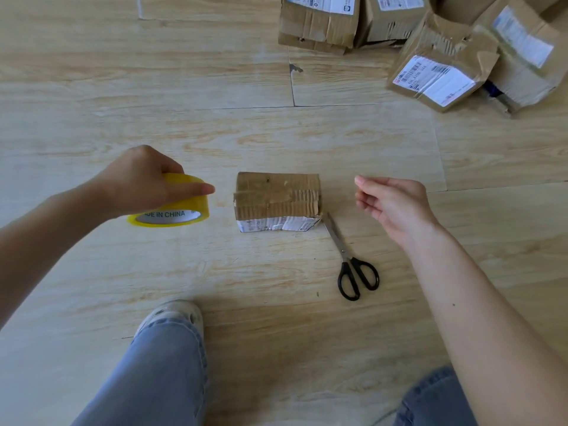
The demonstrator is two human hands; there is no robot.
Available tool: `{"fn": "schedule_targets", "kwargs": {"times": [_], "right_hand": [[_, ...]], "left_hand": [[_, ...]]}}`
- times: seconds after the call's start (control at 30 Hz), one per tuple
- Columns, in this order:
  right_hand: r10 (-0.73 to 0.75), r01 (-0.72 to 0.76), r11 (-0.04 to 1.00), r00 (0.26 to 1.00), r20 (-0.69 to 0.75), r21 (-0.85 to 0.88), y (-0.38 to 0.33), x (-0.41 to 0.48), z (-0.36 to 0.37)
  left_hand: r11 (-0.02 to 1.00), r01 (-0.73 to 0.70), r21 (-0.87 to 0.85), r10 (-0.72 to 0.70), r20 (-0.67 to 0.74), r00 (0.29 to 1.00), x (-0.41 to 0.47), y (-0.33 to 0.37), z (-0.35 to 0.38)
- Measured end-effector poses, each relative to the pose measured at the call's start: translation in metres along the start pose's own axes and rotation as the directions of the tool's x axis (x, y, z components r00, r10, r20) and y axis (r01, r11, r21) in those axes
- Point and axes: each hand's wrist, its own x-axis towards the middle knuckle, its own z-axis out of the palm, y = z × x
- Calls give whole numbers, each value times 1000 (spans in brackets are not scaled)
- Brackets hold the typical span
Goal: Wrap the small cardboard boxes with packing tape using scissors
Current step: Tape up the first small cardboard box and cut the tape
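The yellow tape roll point(172, 200) is gripped by the left hand point(138, 179) beside the small cardboard box point(276, 199) on the floor point(215, 124), while the right hand point(390, 204) is kept relaxed and empty near the scissors point(350, 259), probably for pulling tape.

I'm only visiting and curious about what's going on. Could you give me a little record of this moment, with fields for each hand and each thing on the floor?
small box: on the wooden floor, between the hands
left hand: grips the yellow tape roll, left of the box
right hand: holds nothing, fingers loosely curled, right of the box
scissors: closed, on the floor, tips by the box's near right corner
other boxes: piled far right
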Motion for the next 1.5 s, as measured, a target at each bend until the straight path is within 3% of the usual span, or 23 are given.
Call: {"fn": "schedule_targets", "kwargs": {"times": [0.73, 0.93, 1.1, 1.4, 1.43, 1.5], "right_hand": [[-33, 24, 997, 993, -117, -72, 56, 35, 19], [-85, 48, 981, 977, -198, -188, 76, 40, 31], [-85, 42, 967, 983, -165, -253, 85, 42, 50], [22, -52, 978, 989, -148, -203, 84, 36, 48], [-3, -43, 969, 983, -183, -245, 84, 32, 47], [-226, 88, 916, 919, -322, -392, 85, 21, 47]], "left_hand": [[995, -19, 102, 23, -37, 999, 22, -28, 39], [992, -34, 122, 39, -44, 998, 22, -31, 57], [983, -26, 183, 40, -68, 997, 25, -23, 66], [985, 29, 168, -18, -67, 998, 27, -18, 73], [987, 32, 157, -21, -70, 997, 27, -19, 73], [988, 31, 150, -20, -75, 997, 28, -20, 73]]}}
